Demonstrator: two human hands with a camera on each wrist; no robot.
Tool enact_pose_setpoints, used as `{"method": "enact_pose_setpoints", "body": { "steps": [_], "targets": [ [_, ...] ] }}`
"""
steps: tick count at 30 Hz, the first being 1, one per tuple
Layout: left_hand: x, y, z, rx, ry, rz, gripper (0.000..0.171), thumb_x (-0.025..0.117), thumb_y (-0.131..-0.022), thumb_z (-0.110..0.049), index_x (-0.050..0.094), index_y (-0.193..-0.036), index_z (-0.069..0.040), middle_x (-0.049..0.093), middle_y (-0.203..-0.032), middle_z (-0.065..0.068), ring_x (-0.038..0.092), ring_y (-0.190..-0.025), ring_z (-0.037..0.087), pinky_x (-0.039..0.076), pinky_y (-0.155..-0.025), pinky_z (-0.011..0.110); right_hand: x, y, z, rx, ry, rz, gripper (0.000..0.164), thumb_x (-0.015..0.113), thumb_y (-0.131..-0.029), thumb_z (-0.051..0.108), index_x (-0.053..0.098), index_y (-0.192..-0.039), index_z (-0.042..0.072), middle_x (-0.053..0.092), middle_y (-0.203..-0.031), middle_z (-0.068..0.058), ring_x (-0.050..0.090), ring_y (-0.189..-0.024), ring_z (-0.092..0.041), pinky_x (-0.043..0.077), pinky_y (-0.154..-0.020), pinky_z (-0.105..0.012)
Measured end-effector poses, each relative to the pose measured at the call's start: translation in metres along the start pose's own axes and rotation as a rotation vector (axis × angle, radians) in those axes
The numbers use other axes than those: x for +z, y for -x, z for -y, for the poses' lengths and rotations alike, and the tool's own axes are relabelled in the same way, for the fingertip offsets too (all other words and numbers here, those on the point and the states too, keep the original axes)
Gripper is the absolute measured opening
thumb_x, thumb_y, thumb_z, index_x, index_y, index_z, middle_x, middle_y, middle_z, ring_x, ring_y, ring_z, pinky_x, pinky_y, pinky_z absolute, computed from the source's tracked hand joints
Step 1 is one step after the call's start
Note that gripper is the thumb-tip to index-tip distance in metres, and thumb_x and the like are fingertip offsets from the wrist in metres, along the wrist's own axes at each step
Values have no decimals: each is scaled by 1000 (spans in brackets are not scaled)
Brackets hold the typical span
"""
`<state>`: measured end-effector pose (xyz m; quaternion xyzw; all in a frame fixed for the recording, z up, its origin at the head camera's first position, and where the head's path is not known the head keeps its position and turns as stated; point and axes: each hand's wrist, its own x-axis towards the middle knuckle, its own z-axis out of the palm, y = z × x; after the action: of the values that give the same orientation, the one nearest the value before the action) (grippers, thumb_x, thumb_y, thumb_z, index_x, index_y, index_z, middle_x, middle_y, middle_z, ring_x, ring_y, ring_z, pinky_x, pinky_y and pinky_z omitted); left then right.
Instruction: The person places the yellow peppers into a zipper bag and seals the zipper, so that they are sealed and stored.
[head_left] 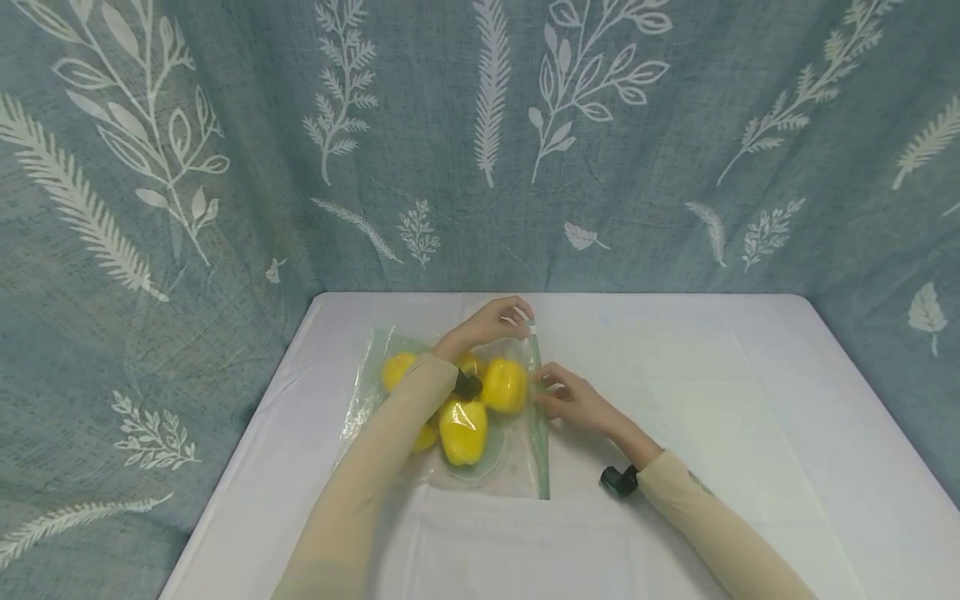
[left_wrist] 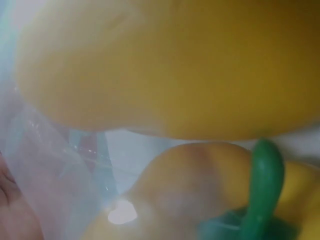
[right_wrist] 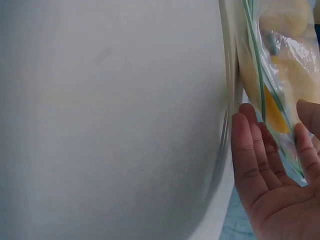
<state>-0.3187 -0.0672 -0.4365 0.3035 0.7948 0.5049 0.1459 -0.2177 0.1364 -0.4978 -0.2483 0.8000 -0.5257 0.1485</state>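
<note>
A clear zip bag (head_left: pixel 510 475) with a green-edged seal strip (head_left: pixel 543 458) lies flat on the table. Several yellow bell peppers (head_left: pixel 463 433) are inside it; one green stem (left_wrist: pixel 265 185) shows close up in the left wrist view. My left hand (head_left: pixel 495 322) reaches across the bag and pinches the far end of the strip. Partway along that same edge, my right hand (head_left: pixel 573 402) pinches the strip between thumb and finger, its other fingers extended beside the bag in the right wrist view. My left forearm hides part of the bag and peppers.
A white cloth (head_left: pixel 675 400) covers the table. Blue-green curtains (head_left: pixel 450 150) with white leaf prints hang behind the table's far edge and at both sides. A dark wrist device (head_left: pixel 618 481) is by my right wrist, and another is at my left wrist.
</note>
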Motion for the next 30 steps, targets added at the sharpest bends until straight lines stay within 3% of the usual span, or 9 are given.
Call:
{"method": "enact_pose_setpoints", "body": {
  "steps": [6,19,30],
  "targets": [
    [0,-2,2,-18,-12,-6,25,64,-85,-1,55,-108,2,56,-113,21,57,-99,26,50,-86,31,-2,-10,0,-9,68,-50,27,57,-93,18,49,-119,15,54,-119,-16,63,-95,-29,55,-69,-31],
    [0,-4,1,-2,-57,-13,25,63,-85,0,56,-109,3,59,-112,22,59,-100,31,50,-86,33,-8,-29,4,-34,86,-219,23,56,-94,18,50,-115,11,58,-113,-16,64,-90,-29,56,-69,-31],
    [2,0,5,-3,10,1,24,61,-87,-1,55,-110,4,64,-101,23,64,-93,26,51,-82,31,-14,-40,4,-98,99,-360,25,56,-93,16,50,-116,7,60,-109,-21,63,-84,-32,56,-66,-34]
  ]
}}
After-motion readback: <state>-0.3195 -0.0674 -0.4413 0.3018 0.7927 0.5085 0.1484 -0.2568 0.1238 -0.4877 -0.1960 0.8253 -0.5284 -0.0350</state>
